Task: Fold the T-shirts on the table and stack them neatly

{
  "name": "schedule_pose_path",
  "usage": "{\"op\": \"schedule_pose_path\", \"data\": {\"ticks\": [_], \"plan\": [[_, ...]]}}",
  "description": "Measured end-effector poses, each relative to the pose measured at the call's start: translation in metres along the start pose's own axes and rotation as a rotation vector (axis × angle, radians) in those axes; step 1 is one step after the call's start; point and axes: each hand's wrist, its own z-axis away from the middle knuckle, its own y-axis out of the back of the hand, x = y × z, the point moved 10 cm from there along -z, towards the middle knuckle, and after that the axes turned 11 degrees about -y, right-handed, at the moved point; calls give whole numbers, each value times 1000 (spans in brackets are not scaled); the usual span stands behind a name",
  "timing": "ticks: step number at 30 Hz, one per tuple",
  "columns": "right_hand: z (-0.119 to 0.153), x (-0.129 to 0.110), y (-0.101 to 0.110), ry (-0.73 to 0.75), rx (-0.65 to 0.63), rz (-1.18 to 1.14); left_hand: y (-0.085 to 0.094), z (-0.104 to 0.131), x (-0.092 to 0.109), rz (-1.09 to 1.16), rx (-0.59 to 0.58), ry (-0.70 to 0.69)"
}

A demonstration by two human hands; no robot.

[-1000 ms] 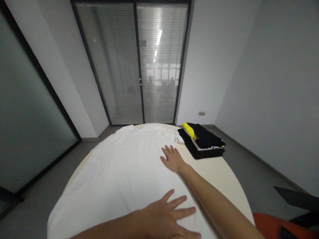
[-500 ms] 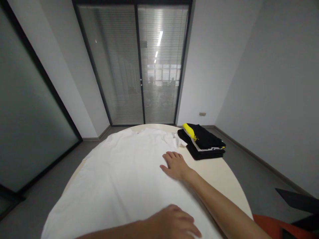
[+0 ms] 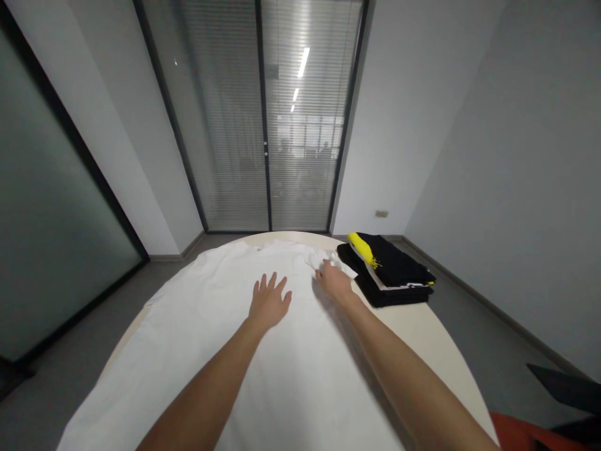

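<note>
Cloth [image 3: 282, 363] lay across our table [image 3: 436, 351], bunched beside the stack [image 3: 394, 263]. We held our left hand [image 3: 268, 304] wide over its middle and our right hand [image 3: 335, 282] curled at the bunched part; whether that one pinched it, we could not tell.

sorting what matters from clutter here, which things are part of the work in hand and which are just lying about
In the work:
- white cloth, spread out under both hands
- left hand
- right hand, at the cloth's far right part
- table, under the cloth

Just lying about:
- folded stack, right of the cloth
- red chair
</note>
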Motion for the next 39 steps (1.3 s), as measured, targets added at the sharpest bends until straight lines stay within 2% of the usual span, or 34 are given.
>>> {"op": "schedule_pose_path", "data": {"ticks": [2,5,7,10,12,14,17,21,23,25,29,33,39], "plan": [[-16,4,13,-15,67,-12,-5,1,1,0,-14,-17],[-33,12,36,-47,241,0,-6,-1,2,3,-22,-19],[-41,19,41,-101,312,23,-7,-2,1,6,-27,-20],[-53,28,24,-175,232,29,-8,-4,1,16,-33,-22],[-60,28,9,-169,149,48,-8,-4,1,19,-33,-23],[-64,23,2,-122,117,71,-8,-5,1,20,-30,-24],[-67,16,12,-50,163,58,-9,-6,1,21,-34,-22],[-61,6,44,27,373,23,-10,-6,1,20,-42,-17],[-57,0,46,85,432,41,-10,-6,1,18,-41,-18],[-58,-2,34,113,403,74,-10,-6,1,16,-45,-17],[-63,14,7,5,325,103,-10,-7,1,15,-55,-10],[-63,26,9,-74,364,126,-10,-6,1,18,-58,-14],[-62,25,25,-135,310,108,-9,-7,1,13,-53,-16]]}}
